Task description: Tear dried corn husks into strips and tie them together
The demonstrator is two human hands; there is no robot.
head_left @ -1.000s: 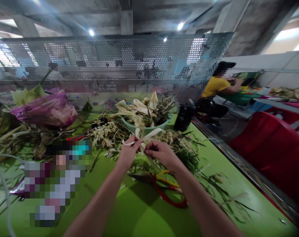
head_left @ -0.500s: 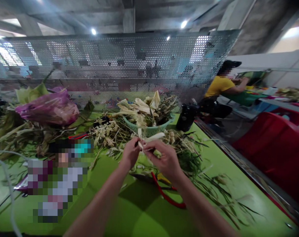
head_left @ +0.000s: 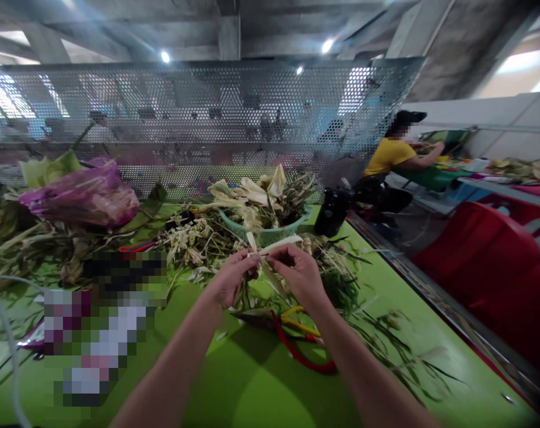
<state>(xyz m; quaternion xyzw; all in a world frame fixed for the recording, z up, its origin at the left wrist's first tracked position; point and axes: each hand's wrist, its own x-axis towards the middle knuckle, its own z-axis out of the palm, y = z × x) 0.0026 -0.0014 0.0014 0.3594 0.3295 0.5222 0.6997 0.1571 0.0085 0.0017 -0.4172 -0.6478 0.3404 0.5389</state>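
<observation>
From my head view, I take the basket [head_left: 291, 229] as my landmark. Just on the near side of it, I have a pale strip [head_left: 284, 243] raised between my two hands. The step in hand looks like fine finger work on that strip, perhaps folding or knotting it. I judge that the next move calls for a firm pinch on one side while the other draws the strip snug, without tearing it.

My left hand [head_left: 232, 274] is nearly closed, thumb and fingers pinching the strip at its crossing. My right hand [head_left: 303, 278] is narrow too, its fingertips gripping the strip just beside the left ones. One end sticks up toward the basket, one slants off to its right, and another seems to hang below my fingers. Both forearms reach in from the near edge, converging toward the basket. Nearer me than the basket, the scissors [head_left: 275, 321] lie on the surface [head_left: 252, 392], untouched.
</observation>
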